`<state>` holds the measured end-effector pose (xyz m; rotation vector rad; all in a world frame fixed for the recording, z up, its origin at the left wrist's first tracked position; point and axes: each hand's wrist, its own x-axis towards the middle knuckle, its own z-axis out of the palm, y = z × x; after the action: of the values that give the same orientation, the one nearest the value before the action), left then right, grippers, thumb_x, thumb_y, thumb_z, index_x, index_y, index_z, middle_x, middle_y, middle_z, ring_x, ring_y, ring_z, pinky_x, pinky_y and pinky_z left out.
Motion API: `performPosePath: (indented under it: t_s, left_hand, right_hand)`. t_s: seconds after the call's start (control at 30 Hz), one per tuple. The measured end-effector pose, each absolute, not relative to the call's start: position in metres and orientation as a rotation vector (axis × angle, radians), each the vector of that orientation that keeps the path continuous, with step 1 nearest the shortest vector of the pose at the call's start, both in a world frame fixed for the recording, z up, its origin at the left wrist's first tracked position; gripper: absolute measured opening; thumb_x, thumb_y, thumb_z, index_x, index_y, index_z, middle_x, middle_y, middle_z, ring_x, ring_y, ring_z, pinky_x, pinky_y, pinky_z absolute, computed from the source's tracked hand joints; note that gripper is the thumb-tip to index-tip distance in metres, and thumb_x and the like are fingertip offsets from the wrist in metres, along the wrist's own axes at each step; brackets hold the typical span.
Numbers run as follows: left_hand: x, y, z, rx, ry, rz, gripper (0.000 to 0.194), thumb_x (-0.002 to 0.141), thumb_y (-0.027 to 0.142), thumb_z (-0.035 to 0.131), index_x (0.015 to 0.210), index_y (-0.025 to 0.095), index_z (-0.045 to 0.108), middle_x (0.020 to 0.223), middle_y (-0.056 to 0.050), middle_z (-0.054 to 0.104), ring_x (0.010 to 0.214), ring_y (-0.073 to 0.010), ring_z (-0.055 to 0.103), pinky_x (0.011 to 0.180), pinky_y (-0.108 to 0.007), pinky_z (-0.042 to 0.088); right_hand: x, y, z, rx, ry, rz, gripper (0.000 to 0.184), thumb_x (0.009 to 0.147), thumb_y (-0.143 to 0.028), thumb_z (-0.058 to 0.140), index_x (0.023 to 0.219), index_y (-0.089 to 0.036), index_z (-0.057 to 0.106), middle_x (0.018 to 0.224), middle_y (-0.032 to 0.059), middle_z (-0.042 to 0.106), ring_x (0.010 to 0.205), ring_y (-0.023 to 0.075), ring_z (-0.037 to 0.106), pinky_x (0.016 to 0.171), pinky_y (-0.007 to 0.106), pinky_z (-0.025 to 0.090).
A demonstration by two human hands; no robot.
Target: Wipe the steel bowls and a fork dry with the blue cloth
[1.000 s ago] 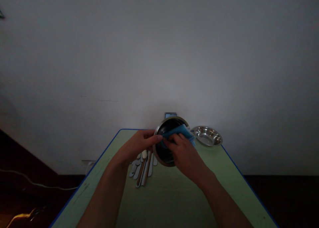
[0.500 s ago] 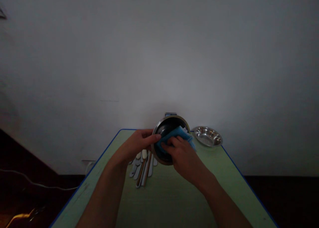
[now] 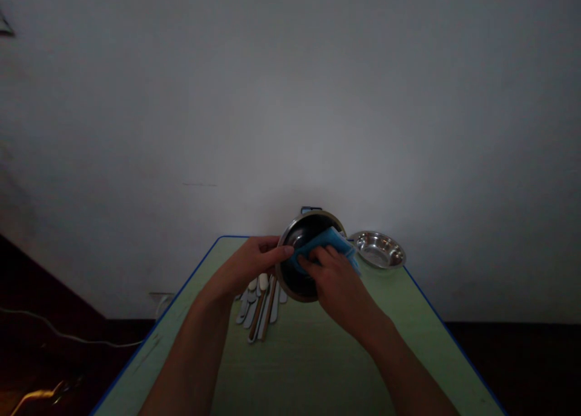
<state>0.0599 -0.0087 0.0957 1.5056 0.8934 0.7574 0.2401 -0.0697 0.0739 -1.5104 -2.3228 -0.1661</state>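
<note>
Change since the earlier frame: the blue folded cloth (image 3: 324, 241) and the right hand (image 3: 333, 277) have shifted slightly rightward across the bowl's mouth; the left hand (image 3: 252, 261) looks almost unmoved.
Left hand: pinches the bowl's left rim, thumb over the lip, other fingers behind.
Right hand: fingers bent together, pressing the cloth inside the bowl.
Held bowl: round steel bowl with a dark-looking interior (image 3: 308, 224), raised over the far part of the light green, blue-edged tabletop (image 3: 299, 367), its mouth tilted toward the wearer.
Cloth: partly in the bowl, a loose end hanging past the right rim.
Utensils: a fanned group of long brown and flat grey pieces (image 3: 257, 316), left of centre, partly under the left hand and bowl.
Second bowl: shallow shiny steel bowl (image 3: 379, 251), over the far right corner, just beside the held one.
Risk: the one-sided rim grip could slip if the cloth is pushed hard, dropping the bowl onto the utensils; a rightward swing could knock the second bowl off its corner.
</note>
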Motion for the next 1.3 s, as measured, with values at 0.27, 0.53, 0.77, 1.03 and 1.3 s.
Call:
performPosePath:
  t_s: [0.27,0.53,0.77,1.03,1.3]
  left_hand:
    - [0.059,-0.009,0.094,1.516,0.850,0.754,0.023,0.077,0.037,0.065,0.087,0.017,0.070,0.077,-0.002,0.070,0.068,-0.0153,0.062,0.065,-0.027,0.049]
    - [0.060,-0.010,0.097,1.547,0.863,0.750,0.022,0.077,0.037,0.064,0.081,0.016,0.069,0.077,-0.002,0.071,0.069,-0.0161,0.064,0.064,-0.025,0.048]
    - [0.059,-0.008,0.095,1.582,0.881,0.740,0.029,0.077,0.041,0.064,0.089,0.016,0.071,0.081,-0.004,0.073,0.072,-0.0178,0.065,0.066,-0.027,0.049]
    - [0.060,-0.008,0.097,1.606,0.866,0.697,0.028,0.077,0.039,0.064,0.094,0.018,0.071,0.085,-0.004,0.074,0.077,-0.0193,0.066,0.068,-0.027,0.048]
    - [0.061,-0.008,0.097,1.601,0.840,0.689,0.029,0.077,0.038,0.063,0.098,0.019,0.071,0.084,-0.004,0.074,0.080,-0.0198,0.067,0.070,-0.027,0.048]
  right_hand:
    - [0.241,-0.067,0.076,-1.574,-2.267,-0.208,0.046,0.085,-0.005,0.042,0.127,-0.018,0.053,0.107,0.0095,0.056,0.101,0.0235,0.046,0.088,0.038,0.040]
    - [0.242,-0.064,0.075,-1.636,-2.221,-0.236,0.050,0.082,-0.003,0.042,0.129,-0.016,0.051,0.109,0.0114,0.055,0.102,0.0250,0.045,0.086,0.038,0.041]
    - [0.242,-0.062,0.075,-1.677,-2.192,-0.231,0.047,0.086,-0.006,0.039,0.131,-0.017,0.049,0.109,0.0113,0.055,0.099,0.0249,0.045,0.085,0.039,0.041]
    - [0.242,-0.059,0.074,-1.761,-2.130,-0.276,0.050,0.086,-0.005,0.038,0.134,-0.015,0.046,0.111,0.0120,0.055,0.102,0.0253,0.046,0.087,0.037,0.041]
    - [0.240,-0.059,0.077,-1.834,-2.101,-0.334,0.051,0.085,-0.005,0.040,0.135,-0.014,0.045,0.110,0.0121,0.056,0.100,0.0250,0.047,0.084,0.035,0.042]
